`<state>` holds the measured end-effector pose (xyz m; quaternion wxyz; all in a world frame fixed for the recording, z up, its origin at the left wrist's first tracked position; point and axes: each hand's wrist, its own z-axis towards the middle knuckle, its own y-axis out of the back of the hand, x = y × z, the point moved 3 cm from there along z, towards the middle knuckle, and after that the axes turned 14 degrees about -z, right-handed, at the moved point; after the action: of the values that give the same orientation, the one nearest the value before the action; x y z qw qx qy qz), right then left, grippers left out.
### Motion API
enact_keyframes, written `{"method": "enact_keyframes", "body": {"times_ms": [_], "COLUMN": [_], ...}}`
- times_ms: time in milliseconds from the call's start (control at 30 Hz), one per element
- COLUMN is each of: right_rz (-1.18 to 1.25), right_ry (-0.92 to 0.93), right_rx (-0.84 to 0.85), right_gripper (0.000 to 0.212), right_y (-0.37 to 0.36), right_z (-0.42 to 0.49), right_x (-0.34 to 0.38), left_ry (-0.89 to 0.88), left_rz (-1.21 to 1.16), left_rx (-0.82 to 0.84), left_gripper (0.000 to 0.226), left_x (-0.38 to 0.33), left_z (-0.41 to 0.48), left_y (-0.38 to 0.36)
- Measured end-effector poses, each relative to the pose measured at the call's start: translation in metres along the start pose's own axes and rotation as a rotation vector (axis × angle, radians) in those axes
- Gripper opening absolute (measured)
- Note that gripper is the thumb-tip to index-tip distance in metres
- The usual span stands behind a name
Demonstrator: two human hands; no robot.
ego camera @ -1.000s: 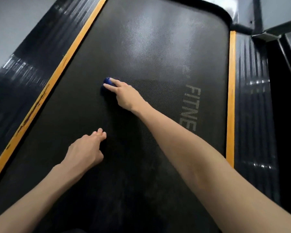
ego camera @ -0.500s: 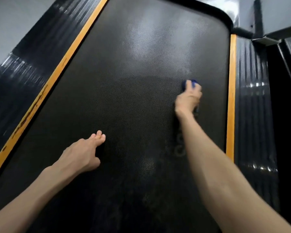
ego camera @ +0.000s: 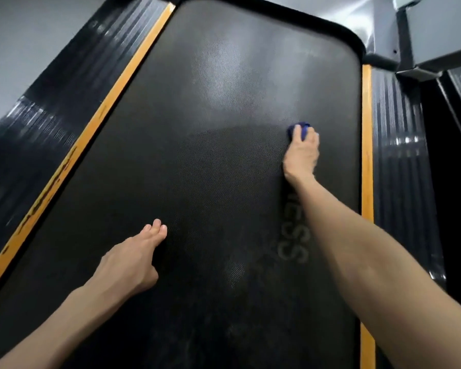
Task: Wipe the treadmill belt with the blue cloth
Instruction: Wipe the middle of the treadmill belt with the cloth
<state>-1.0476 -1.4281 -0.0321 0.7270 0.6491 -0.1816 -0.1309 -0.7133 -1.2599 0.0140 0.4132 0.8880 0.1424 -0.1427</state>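
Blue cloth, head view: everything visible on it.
The blue cloth is a small, deep-blue soft wad, bunched and mostly hidden under the right hand, whose fingers curl over it; only its far edge shows. It sits pressed on the black textured treadmill belt, near the belt's right side, short of the orange side strip. Weave cannot be told.

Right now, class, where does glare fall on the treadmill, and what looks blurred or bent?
Head view: pale glare washes the far treadmill belt and streaks the ribbed side rails; the right hand over the blue cloth is softly blurred; the wide lens splays the orange strips.
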Motion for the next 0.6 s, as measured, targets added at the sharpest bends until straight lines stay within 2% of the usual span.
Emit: {"method": "enact_keyframes", "body": {"times_ms": [100,167,200,300,333,400,467,533,600], "right_rz": [0.004,0.012,0.044,0.095,0.07,0.025,0.029,0.066,0.045], "right_ry": [-0.308,-0.257,-0.133,0.441,0.615,0.792,0.772,0.561,0.305], "right_rx": [0.015,-0.015,-0.025,0.041,0.085,0.149,0.066,-0.045,-0.06], "right_gripper": [0.05,0.046,0.044,0.052,0.055,0.058,0.056,0.053,0.057], "right_y": [0.008,0.006,0.003,-0.005,-0.003,-0.001,0.0,0.003,0.007], "right_z": [0.001,-0.012,-0.024,-0.098,-0.125,-0.151,-0.142,-0.114,-0.083], "right_x": [-0.01,0.039,0.072,0.167,0.183,0.177,0.132,0.064,-0.014], "left_ry": [-0.01,-0.024,-0.023,-0.03,-0.041,-0.064,-0.078,-0.088,-0.092], "left_rz": [0.081,0.164,0.192,0.233,0.253,0.289,0.314,0.298,0.268], "left_rx": [-0.001,-0.016,-0.023,-0.064,-0.082,-0.106,-0.123,-0.122,-0.109], "left_gripper": [0.081,0.077,0.076,0.073,0.072,0.072,0.072,0.072,0.073], "left_x": [-0.006,-0.013,-0.015,-0.014,-0.013,-0.013,-0.013,-0.011,-0.009], "left_z": [0.001,0.002,0.003,0.003,0.004,0.002,0.002,0.001,0.0], "left_y": [-0.001,-0.003,-0.003,-0.005,-0.005,-0.01,-0.013,-0.014,-0.012]}}
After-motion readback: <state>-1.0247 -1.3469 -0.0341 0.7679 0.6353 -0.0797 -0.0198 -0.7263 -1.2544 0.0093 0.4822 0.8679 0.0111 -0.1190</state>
